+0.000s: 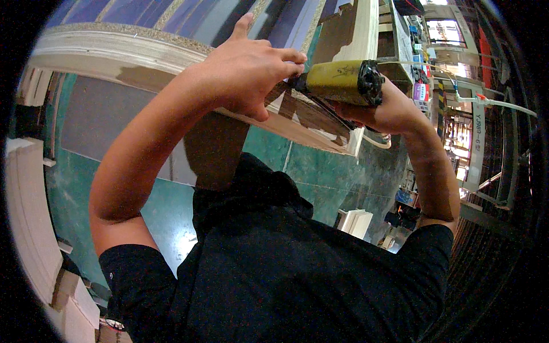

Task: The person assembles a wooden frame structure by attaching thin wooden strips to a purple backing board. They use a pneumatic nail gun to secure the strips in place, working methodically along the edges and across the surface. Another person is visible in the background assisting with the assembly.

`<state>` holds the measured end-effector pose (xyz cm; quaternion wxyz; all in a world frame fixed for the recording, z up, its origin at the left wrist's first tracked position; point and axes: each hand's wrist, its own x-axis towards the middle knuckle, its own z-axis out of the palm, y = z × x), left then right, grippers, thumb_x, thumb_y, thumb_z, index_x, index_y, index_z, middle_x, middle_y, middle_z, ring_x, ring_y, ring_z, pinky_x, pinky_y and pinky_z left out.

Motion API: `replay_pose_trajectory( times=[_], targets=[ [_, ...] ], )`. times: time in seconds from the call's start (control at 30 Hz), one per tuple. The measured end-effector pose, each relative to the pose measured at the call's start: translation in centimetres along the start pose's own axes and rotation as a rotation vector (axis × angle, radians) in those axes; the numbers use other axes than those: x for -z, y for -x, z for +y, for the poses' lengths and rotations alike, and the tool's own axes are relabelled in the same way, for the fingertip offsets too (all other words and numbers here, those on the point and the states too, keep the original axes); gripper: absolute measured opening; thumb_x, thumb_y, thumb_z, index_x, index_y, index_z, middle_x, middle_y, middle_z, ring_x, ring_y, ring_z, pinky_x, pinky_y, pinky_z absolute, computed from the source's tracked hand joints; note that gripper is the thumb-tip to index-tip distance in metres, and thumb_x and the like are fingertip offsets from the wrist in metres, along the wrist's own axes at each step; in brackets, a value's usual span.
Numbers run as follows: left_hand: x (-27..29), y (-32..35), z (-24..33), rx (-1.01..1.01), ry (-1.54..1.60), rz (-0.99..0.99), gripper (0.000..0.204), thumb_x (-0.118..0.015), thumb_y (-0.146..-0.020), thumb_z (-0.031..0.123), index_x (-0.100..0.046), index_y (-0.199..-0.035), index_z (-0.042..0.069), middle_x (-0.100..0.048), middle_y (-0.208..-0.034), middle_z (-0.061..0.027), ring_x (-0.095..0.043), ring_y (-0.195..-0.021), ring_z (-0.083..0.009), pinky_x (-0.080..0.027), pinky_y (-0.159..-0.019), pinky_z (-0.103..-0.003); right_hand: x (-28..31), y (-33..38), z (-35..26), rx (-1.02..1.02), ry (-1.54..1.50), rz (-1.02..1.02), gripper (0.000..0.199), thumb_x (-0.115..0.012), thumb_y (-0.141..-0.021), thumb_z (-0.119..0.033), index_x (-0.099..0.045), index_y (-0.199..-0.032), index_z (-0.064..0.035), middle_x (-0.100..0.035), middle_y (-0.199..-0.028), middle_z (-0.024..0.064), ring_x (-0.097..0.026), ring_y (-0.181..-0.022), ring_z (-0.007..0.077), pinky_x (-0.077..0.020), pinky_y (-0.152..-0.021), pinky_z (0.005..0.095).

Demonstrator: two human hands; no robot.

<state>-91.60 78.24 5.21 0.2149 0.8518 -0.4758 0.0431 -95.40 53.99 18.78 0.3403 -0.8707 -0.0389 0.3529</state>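
Note:
My right hand (pixel 394 108) is wrapped round the handle of a yellow and black nail gun (pixel 340 80). The gun's dark nose points left, close to the fingertips of my left hand (pixel 246 68). That left hand is spread over the edge of a pale wooden frame (pixel 86 54), index finger stretched away from me and thumb hanging below. Purple-grey panels (pixel 137 12) divided by thin wooden strips fill the frame's top. Between the hands, part of the frame's corner lies in shadow, and the exact spot under the gun's nose is hidden.
Stacked pale boards (pixel 28 200) stand along the left. Another small stack of boards (pixel 354 223) sits on the green floor (pixel 271 147). A white hose (pixel 509 104) with a red valve runs at the right, near metal racking.

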Motion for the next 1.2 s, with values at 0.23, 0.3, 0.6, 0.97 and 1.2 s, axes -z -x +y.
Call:
replay_pose_trajectory(
  times=[0.23,0.3,0.6,0.97,1.2],
  targets=[
    [0.8,-0.3,0.3,0.04,-0.032,-0.159,0.104,-0.093,-0.052,0.049,-0.053,-0.144,0.021,-0.046,-0.155,0.0056,-0.059,-0.126,-0.0273,-0.016,-0.114,-0.075,0.3,0.2,0.4,0.029,0.065,-0.013,0.048,-0.083,-0.083,-0.011,-0.064,-0.127,-0.0051,-0.072,-0.113,0.0053,-0.064,-0.095,0.0126,-0.0528,-0.085,0.0297],
    [0.7,-0.4,0.4,0.032,-0.028,-0.154,0.104,-0.093,-0.052,0.049,-0.053,-0.144,0.021,-0.045,-0.155,0.0055,-0.059,-0.126,-0.0271,-0.016,-0.114,-0.075,0.2,0.5,0.3,0.006,0.062,0.007,0.048,-0.083,-0.082,-0.011,-0.064,-0.125,-0.0043,-0.071,-0.116,0.0071,-0.064,-0.101,0.0148,-0.0522,-0.093,0.0319],
    [0.1,-0.4,0.7,-0.022,-0.025,-0.011,0.096,-0.09,-0.055,0.034,-0.056,-0.143,0.017,-0.052,-0.15,0.0003,-0.053,-0.132,-0.027,-0.021,-0.115,-0.073,-0.5,4.5,1.7,-0.069,0.057,-0.083,0.049,-0.079,-0.081,-0.007,-0.063,-0.127,-0.0047,-0.071,-0.108,0.0066,-0.065,-0.089,0.0149,-0.0553,-0.076,0.0312],
    [5.7,5.8,-6.0,-0.018,-0.187,-0.012,0.106,-0.092,-0.054,0.043,-0.051,-0.145,0.01,-0.042,-0.158,-0.0077,-0.04,-0.142,-0.0365,-0.035,-0.115,-0.049,-0.8,3.4,2.5,0.099,-0.073,-0.1,0.049,-0.082,-0.083,-0.009,-0.062,-0.128,-0.0041,-0.072,-0.099,0.0076,-0.065,-0.083,0.015,-0.0547,-0.076,0.0314],
    [4.9,3.9,-6.9,-0.005,0.144,-0.121,0.09,-0.09,-0.064,0.043,-0.057,-0.14,0.008,-0.042,-0.159,-0.0082,-0.042,-0.143,-0.0334,-0.042,-0.113,-0.039,0.2,-0.8,-1.3,0.235,0.228,-0.057,0.072,-0.086,-0.083,-0.024,-0.051,-0.144,-0.0098,-0.068,-0.126,0.0147,-0.062,-0.11,0.0178,-0.0462,-0.103,0.0318]
  ],
)
